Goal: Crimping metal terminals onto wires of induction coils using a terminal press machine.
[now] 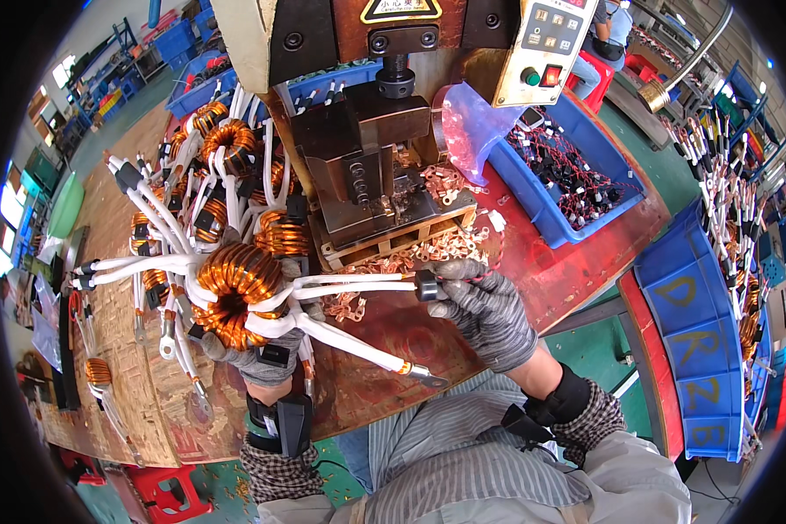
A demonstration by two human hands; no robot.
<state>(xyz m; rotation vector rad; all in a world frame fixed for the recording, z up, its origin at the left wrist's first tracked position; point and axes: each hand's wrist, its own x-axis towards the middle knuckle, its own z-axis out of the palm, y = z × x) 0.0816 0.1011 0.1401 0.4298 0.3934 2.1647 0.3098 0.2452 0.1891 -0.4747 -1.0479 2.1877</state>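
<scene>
Gleaming orange coil (258, 278), left fingers (216, 348) clasping it, right fingers (459, 291) pinching black collar (426, 286)

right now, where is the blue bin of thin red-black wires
In the head view, the blue bin sits on the red tabletop, right of the dark metal press, beyond the gloved right hand.

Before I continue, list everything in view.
Wound ring coil with white leads: one, copper, mid left
Small round part: one, black, centre
Bulky metal press: one, dark, top centre
Control panel: one, cream, upper right
Piled ring coils: several, copper, left of press
Flat metal lugs: many, copper, around press base
Plastic bins: several, blue, behind and right of press
Wooden worktop: one, brown-red, beneath
Background items: uncountable, mixed, around edges
Left gloved hand: one, grey, under coil
Right gloved hand: one, grey, at part
</scene>
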